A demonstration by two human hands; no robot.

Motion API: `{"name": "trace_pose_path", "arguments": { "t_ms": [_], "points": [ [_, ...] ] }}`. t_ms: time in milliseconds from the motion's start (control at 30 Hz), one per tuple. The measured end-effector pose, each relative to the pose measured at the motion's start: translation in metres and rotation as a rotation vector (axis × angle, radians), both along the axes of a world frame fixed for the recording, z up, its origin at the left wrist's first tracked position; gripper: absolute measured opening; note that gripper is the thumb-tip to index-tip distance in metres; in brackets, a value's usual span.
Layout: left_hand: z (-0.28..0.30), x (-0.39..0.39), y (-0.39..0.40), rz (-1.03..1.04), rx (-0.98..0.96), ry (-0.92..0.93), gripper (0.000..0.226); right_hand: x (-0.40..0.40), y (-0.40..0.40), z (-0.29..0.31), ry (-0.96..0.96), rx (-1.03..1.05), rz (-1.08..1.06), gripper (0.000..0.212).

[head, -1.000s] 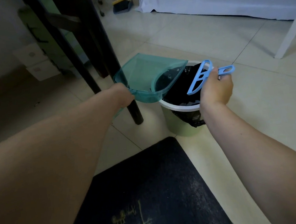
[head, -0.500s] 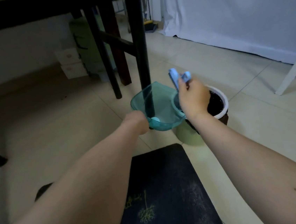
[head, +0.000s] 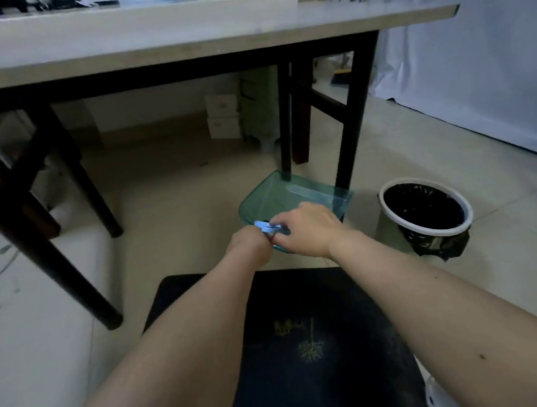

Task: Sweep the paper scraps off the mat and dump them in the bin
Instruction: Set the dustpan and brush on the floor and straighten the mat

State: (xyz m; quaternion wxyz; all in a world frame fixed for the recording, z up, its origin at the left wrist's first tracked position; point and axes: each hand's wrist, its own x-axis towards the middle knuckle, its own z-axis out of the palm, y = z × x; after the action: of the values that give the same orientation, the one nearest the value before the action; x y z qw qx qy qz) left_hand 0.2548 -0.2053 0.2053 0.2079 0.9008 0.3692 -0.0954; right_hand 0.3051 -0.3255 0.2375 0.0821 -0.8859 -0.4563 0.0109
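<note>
Teal translucent plastic forms the dustpan [head: 293, 197], held out in front of the person above the tiled floor [head: 169, 213], just past the far edge of the dark mat [head: 328, 379]. Both forearms reach forward over the mat and meet at the pan's near end. The left hand [head: 248, 245] is curled into a fist at the pan's handle end, knuckles up, gripping it; the handle itself is hidden inside the fist. The right hand [head: 309, 228] comes in from the right with its wrist bent inward and its back facing up, fingers curled around the light blue brush [head: 268, 228], of which only a short piece shows between the 2 hands. Which way the brush's long axis runs cannot be told from that piece.

The dustpan's long axis runs away from the person, handle end nearest and wide open mouth pointing toward the far right, toward the table leg [head: 348, 128]. Its floor looks roughly level, and the scraps inside cannot be made out.

Off to the right, well apart from the pan, stands the bin [head: 389, 197], a round white-rimmed bucket lined with a black bag, upright on the floor. The table [head: 177, 43] spans the upper view.
</note>
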Motion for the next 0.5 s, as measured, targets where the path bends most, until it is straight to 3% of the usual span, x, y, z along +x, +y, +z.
{"name": "trace_pose_path", "arguments": {
  "t_ms": [200,367,500],
  "points": [
    [-0.008,-0.082,0.051,0.139,-0.044,0.0,0.034,-0.065,0.054,0.004,0.07,-0.026,0.058,0.046],
    [-0.028,-0.152,0.095,0.208,-0.057,-0.003,0.034,-0.12,0.098,0.001,0.124,-0.051,0.118,0.066],
    [-0.054,-0.219,0.127,0.301,-0.05,0.018,0.035,-0.167,0.141,-0.024,0.153,-0.078,0.178,0.064]
  ]
}}
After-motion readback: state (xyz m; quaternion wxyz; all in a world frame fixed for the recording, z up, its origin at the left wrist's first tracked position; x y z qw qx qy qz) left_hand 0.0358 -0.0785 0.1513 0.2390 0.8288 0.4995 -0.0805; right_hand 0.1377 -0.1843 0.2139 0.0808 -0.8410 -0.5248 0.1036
